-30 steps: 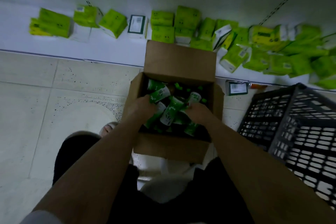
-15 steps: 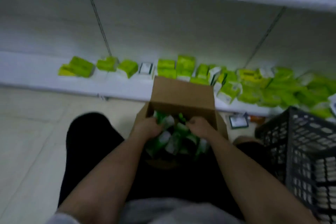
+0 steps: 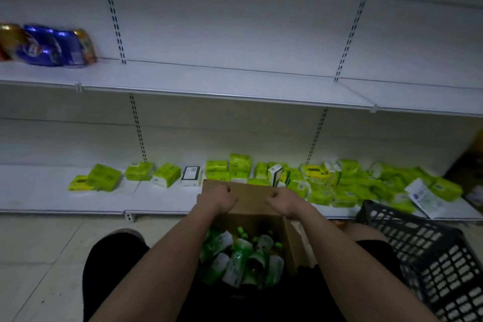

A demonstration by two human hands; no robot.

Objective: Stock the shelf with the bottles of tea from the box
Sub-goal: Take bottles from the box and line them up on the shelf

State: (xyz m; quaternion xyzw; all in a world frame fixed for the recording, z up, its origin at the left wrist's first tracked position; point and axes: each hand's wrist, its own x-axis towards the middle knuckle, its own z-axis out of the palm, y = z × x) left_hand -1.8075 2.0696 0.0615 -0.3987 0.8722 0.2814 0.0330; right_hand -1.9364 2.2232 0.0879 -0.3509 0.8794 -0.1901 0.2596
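Note:
An open brown cardboard box (image 3: 252, 197) sits low in front of me, between my knees. Inside it lie several green-and-white tea bottles (image 3: 241, 259) in a loose heap. My left hand (image 3: 218, 197) is closed on the far flap's left part. My right hand (image 3: 283, 202) is closed on the same flap's right part. Neither hand holds a bottle. A long white middle shelf (image 3: 235, 81) runs across above, bare in front of me.
Several bright green packs (image 3: 326, 180) are scattered on the bottom shelf (image 3: 39, 191) behind the box. A black plastic crate (image 3: 431, 256) stands at my right. Blue and orange bags (image 3: 49, 46) lie at the middle shelf's left end. Pale floor tiles lie to my left.
Both hands came out of the bottles and moved up to the box's far flap. My view tilted up, so the middle shelf and the bags now show.

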